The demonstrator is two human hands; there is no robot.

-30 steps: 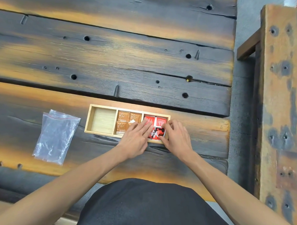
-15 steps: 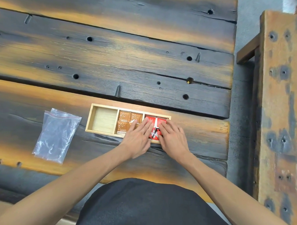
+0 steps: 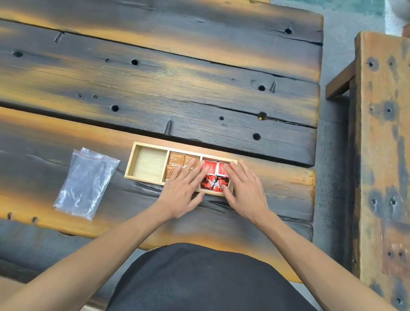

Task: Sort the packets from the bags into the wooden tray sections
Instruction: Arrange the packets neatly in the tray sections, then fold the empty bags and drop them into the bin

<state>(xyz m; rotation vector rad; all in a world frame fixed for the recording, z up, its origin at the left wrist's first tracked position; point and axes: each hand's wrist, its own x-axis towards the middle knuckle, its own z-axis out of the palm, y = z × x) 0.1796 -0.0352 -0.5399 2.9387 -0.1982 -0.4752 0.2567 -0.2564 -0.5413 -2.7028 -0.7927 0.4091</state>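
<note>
A light wooden tray (image 3: 138, 148) with three sections lies on the dark plank table. Its left section is bare, the middle holds brown packets (image 3: 176, 158), the right holds red packets (image 3: 214, 176). My left hand (image 3: 182, 191) lies flat over the middle section's near part, fingers reaching the red section's left edge. Flat at the tray's right end is my right hand (image 3: 244, 189), its fingers on the red packets' right side. Neither hand grips anything. Clear plastic zip bags (image 3: 86, 183) lie flat to the tray's left.
The table (image 3: 196, 85) is made of dark and orange weathered planks with holes and gaps. Its right edge drops to a grey floor. A matching wooden bench (image 3: 387, 159) stands at the right. My dark clothing fills the bottom centre.
My hands have moved slightly apart over the red section, so more of the red packets show between them. The tray and the bags have stayed in place.
</note>
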